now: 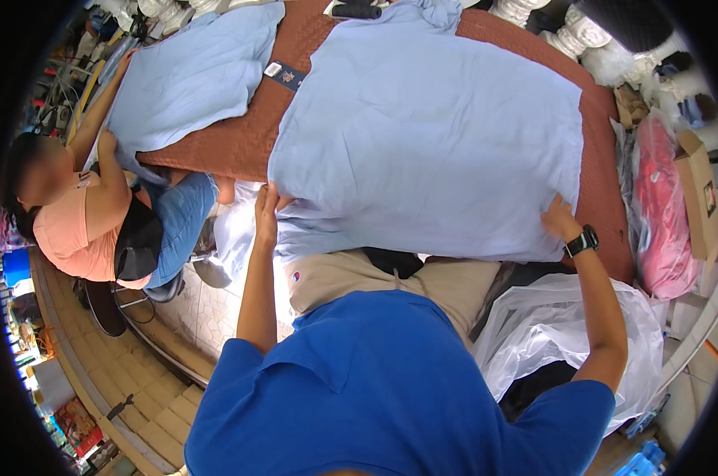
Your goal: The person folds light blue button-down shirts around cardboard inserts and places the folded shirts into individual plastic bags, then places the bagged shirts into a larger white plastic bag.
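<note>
i see the left hand (267, 210) and right hand (562, 220), fingers narrowed, pinching the light-blue cloth (430, 143) apart, presumably keeping it flat. the brown cover (603, 174) probably pads it.

The large light-blue cloth (430, 143) partly hides the brown quilted cover (208, 149); the peach-shirted person (81, 226) has a blurred face (46, 170).
</note>
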`<state>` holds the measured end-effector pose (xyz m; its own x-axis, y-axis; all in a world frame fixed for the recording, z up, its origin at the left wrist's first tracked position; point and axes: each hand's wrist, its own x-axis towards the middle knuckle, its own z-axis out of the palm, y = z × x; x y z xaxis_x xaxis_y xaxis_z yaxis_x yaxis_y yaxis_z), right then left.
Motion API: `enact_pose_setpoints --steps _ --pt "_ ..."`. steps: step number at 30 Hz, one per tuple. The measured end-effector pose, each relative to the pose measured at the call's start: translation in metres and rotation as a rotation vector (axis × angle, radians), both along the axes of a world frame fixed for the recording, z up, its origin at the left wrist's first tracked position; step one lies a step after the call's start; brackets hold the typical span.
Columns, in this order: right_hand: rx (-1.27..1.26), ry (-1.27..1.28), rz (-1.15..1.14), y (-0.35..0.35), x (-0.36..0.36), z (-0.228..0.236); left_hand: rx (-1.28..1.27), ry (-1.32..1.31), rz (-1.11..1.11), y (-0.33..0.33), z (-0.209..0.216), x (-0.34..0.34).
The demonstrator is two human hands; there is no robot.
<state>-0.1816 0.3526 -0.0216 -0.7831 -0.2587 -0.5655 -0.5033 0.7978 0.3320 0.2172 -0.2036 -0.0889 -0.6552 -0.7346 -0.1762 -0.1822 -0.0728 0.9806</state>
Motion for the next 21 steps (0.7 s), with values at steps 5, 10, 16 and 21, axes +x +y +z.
enact_pose_setpoints --steps 5,10,16,21 --pt "-0.318 0.000 -0.260 -0.005 0.039 0.043 -0.329 -0.110 0.303 0.043 0.037 -0.003" --pt "-0.519 -0.257 -0.062 0.015 0.021 0.099 -1.020 0.020 0.278 0.068 0.081 -0.059" --pt "-0.814 -0.239 -0.298 -0.012 0.053 0.268 -1.268 0.078 -0.450 0.138 0.116 -0.163" --pt "-0.673 -0.403 -0.261 0.038 0.172 0.349 -1.464 -0.117 -0.572 0.149 0.064 -0.194"
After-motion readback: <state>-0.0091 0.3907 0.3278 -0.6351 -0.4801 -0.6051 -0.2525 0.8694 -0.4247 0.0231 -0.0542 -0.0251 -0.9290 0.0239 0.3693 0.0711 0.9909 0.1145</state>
